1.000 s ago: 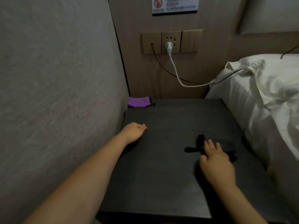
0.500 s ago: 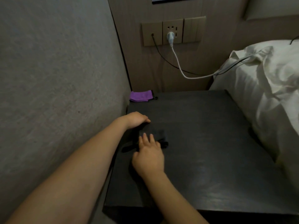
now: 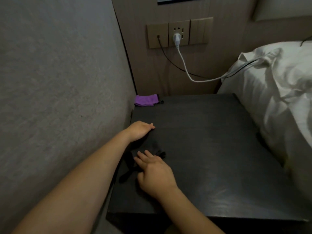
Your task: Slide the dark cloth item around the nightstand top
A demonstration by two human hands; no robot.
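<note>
A small black garment [image 3: 152,150], dark on dark and hard to read, is lying on the left part of the black bedside table [image 3: 211,149], close to the table's left edge and the grey wall [image 3: 59,90]. A thin strap or tail of it [image 3: 125,174] is trailing toward the person, down and left, so its long axis is running roughly from the near-left to the far-right; where exactly its far edge ends I cannot tell against the tabletop.

The right hand [image 3: 155,174] is lying on the near end of the garment, fingers [image 3: 143,155] straight and held together, flat on the cloth, pressing rather than pinching. The left hand [image 3: 140,130] is resting at the far-left side of the garment, palm down, fingers extended toward the right, touching the table or the cloth's edge; which one is not clear. Both hands are flat and relaxed, gripping nothing. The garment is thus sitting between the two hands, with the right hand plainly on top of it and nearer its bulk, the left just beyond it.

Further out, a folded purple cloth [image 3: 146,100] is sitting in the far-left corner of the table, well apart from the hands. Behind, a white plug [image 3: 177,38] is seated in the wall socket panel [image 3: 179,34], its white cable [image 3: 189,75] running right onto the white bedding [image 3: 278,92] alongside the table.
</note>
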